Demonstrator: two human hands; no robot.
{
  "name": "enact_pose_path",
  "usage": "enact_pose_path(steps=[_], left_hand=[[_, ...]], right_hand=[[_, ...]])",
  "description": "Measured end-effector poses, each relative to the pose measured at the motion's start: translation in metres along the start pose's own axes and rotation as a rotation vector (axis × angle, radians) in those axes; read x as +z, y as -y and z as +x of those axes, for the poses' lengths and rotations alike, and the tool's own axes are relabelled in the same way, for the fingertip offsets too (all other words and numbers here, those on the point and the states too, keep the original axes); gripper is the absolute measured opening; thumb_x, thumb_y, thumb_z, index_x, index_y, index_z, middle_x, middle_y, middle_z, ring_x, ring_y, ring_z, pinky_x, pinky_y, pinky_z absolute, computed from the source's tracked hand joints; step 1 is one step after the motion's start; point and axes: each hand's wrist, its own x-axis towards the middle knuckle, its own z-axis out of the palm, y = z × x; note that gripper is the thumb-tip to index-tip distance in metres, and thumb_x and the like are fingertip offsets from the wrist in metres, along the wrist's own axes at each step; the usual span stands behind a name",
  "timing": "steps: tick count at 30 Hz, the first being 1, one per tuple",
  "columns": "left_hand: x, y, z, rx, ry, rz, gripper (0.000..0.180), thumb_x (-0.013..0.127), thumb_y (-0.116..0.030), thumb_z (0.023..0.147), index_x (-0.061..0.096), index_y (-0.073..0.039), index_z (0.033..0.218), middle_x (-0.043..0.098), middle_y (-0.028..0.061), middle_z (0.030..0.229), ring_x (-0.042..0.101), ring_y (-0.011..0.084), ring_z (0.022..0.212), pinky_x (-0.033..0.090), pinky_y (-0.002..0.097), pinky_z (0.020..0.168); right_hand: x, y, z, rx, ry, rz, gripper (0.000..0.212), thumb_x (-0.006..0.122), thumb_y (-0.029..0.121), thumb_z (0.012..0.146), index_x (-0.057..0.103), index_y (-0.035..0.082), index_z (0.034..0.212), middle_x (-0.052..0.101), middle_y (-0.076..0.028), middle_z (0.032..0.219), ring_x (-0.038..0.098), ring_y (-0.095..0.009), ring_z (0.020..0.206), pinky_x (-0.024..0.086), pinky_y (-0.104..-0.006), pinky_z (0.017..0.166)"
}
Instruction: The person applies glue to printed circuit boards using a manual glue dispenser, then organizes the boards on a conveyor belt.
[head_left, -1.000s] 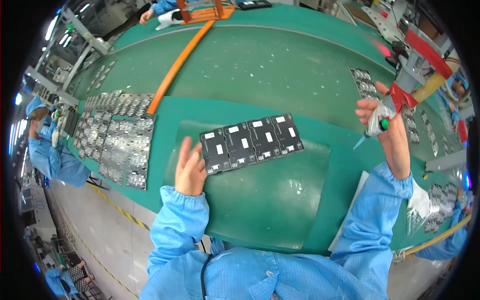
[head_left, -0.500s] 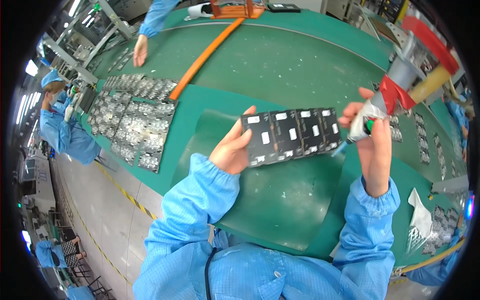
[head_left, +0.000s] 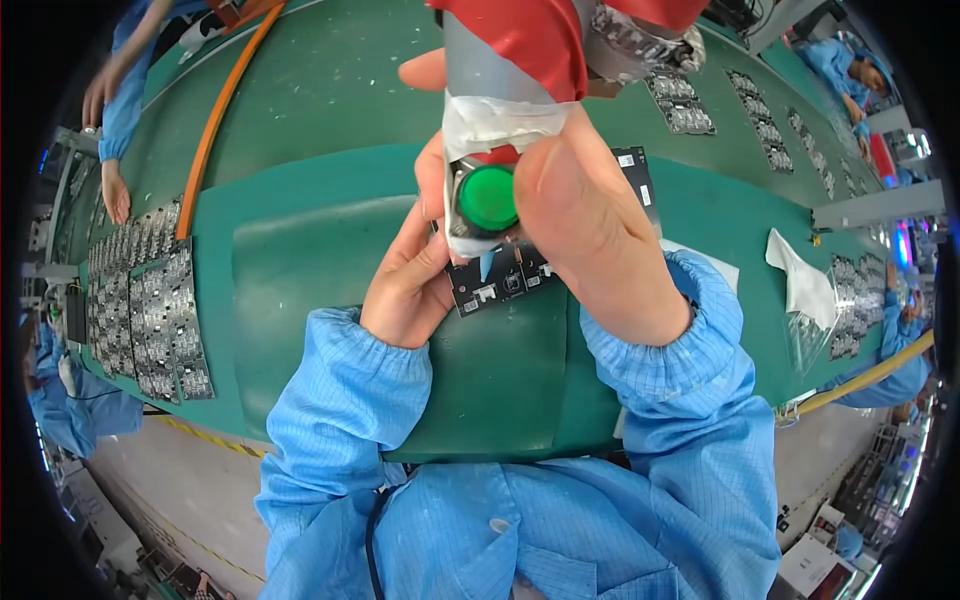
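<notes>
My left hand (head_left: pixel 405 290) grips the left end of a black circuit board panel (head_left: pixel 510 285), its thumb along the edge. The panel is held over a green mat (head_left: pixel 490 390), and much of it is hidden by the tool and my right hand. My right hand (head_left: pixel 605 235) is closed around a tape-wrapped hand tool (head_left: pixel 500 115) with a grey barrel, red and white tape and a green button (head_left: pixel 488 197). My right thumb lies beside the button. The tool's blue tapered nozzle (head_left: pixel 486 266) points down at the panel; whether it touches I cannot tell.
Circuit board panels (head_left: pixel 150 310) lie at the left, near another person's hand (head_left: pixel 115 192). An orange strip (head_left: pixel 215 120) crosses the table. More boards (head_left: pixel 760 125) lie at the far right. A white cloth (head_left: pixel 797 280) and a yellow hose (head_left: pixel 880 368) are at the right.
My right hand has brought the tool left, over the panel, and it now covers much of it. My left hand and the panel appear further left, while the whole view has also shifted.
</notes>
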Motion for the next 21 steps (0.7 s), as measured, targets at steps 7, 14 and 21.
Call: enact_pose_path(steps=[7,14,21], left_hand=[[0.007,-0.003,-0.003,0.019,0.008,-0.029,0.048,0.048,-0.020,0.084,0.028,-0.004,0.125,0.045,0.0109,0.116,0.048,0.0233,0.106,0.042,0.0369,0.089],[0.013,-0.011,-0.006,0.038,0.014,0.033,0.051,0.050,-0.020,0.084,0.026,-0.005,0.126,0.045,0.0101,0.117,0.048,0.0220,0.105,0.043,0.0360,0.087],[0.008,-0.013,-0.007,0.028,-0.021,0.045,0.053,0.049,-0.017,0.084,0.023,-0.005,0.128,0.044,0.0095,0.118,0.049,0.0202,0.104,0.044,0.0338,0.086]], right_hand=[[0.008,-0.002,-0.001,-0.048,0.002,-0.015,0.058,0.052,0.029,0.084,0.023,0.003,0.127,0.048,-0.005,0.086,0.047,-0.005,0.056,0.038,-0.0182,0.044],[0.014,-0.003,0.001,-0.027,-0.001,0.007,0.053,0.050,0.020,0.085,0.023,0.003,0.127,0.048,-0.004,0.084,0.045,-0.004,0.056,0.037,-0.0180,0.046],[0.013,-0.006,0.002,0.006,0.018,0.045,0.050,0.048,0.014,0.084,0.025,0.003,0.126,0.047,-0.003,0.082,0.044,-0.004,0.055,0.037,-0.0188,0.046]])
